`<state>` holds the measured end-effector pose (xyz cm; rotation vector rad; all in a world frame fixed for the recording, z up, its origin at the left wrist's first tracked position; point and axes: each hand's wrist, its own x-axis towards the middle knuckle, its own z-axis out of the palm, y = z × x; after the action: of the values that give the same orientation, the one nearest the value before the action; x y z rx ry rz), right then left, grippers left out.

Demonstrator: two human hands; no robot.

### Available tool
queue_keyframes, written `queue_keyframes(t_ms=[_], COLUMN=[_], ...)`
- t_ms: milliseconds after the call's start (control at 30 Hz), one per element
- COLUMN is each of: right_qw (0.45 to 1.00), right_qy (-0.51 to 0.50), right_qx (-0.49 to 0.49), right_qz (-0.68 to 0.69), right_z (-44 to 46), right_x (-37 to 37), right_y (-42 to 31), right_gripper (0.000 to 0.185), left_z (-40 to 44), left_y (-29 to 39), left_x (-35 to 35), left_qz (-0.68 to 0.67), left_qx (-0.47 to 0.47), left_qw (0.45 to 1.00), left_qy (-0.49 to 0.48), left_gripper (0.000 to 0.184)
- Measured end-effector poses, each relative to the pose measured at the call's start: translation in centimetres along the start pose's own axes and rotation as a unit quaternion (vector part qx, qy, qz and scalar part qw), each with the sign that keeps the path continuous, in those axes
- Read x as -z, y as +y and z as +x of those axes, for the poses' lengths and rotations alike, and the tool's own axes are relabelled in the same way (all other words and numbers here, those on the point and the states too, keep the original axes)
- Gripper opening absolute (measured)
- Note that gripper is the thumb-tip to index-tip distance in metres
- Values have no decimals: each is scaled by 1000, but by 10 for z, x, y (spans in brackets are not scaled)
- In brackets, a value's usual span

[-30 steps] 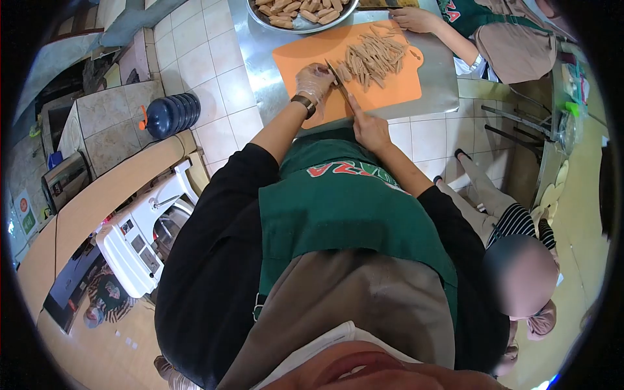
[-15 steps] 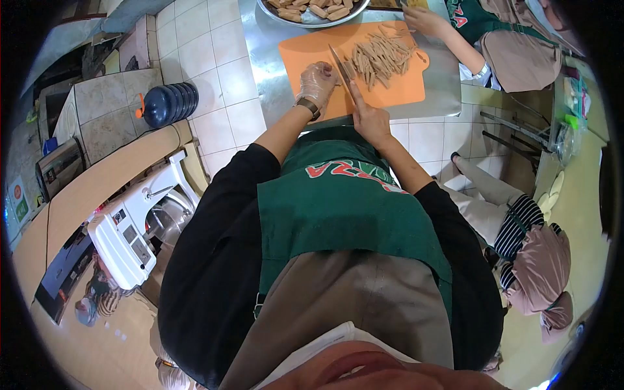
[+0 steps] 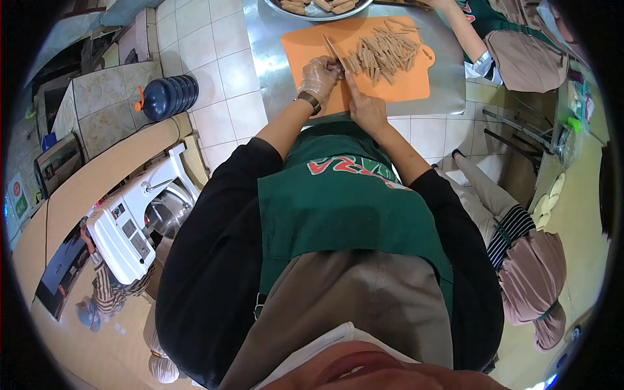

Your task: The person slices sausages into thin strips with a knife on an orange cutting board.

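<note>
My right hand (image 3: 368, 112) is closed round the handle of a knife (image 3: 332, 49), with the index finger stretched along it. The blade points away from me over an orange cutting board (image 3: 305, 49). My left hand (image 3: 320, 77), in a clear plastic glove, is curled right beside the blade on its left side. Whatever its fingers pinch is mostly hidden. To the right of the knife lies a loose pile of thin light-brown strips (image 3: 389, 55).
A metal bowl (image 3: 312, 17) of thicker brown pieces stands at the table's far side. The steel table (image 3: 448, 84) extends around the board. A co-worker's arm (image 3: 465, 32) reaches in at the upper right. A blue water bottle (image 3: 170, 97) and a white mixer (image 3: 130, 231) are to the left.
The knife and my right hand have shifted slightly, and my left fingers now pinch closer to the blade. The co-worker's hand has moved up toward the top edge. The view has shifted a little.
</note>
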<state>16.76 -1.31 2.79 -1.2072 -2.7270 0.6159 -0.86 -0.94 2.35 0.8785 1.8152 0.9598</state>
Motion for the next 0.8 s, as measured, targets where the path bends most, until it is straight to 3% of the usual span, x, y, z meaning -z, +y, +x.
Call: queue_keyframes(t_ms=[167, 233, 300, 567, 633, 733, 800], right_qw=[1000, 1000, 998, 1000, 1000, 1000, 1000], right_qy=[0, -11, -5, 23, 27, 22, 4], right_qx=[-17, -26, -59, -10, -10, -4, -10], right_qz=[-2, 2, 9, 7, 0, -4, -2], right_z=[-15, -23, -27, -10, -1, 6, 0], right_x=[5, 10, 14, 8, 4, 1, 3], right_y=[-2, -1, 0, -8, -7, -6, -5], right_gripper=[81, 83, 74, 83, 83, 83, 83], left_z=[1, 2, 1, 1, -3, 5, 5], left_y=[-13, -15, -15, -13, -2, -16, -19], left_x=[-6, -5, -5, -3, 1, -5, -6], left_qz=[-13, 31, 8, -33, 59, -35, -17], left_qx=[-8, -53, -31, -18, -56, 7, -2], left_qw=[1000, 998, 999, 999, 996, 999, 999], left_qy=[22, 32, 23, 19, 33, 26, 33], left_gripper=[19, 18, 17, 16, 16, 17, 17])
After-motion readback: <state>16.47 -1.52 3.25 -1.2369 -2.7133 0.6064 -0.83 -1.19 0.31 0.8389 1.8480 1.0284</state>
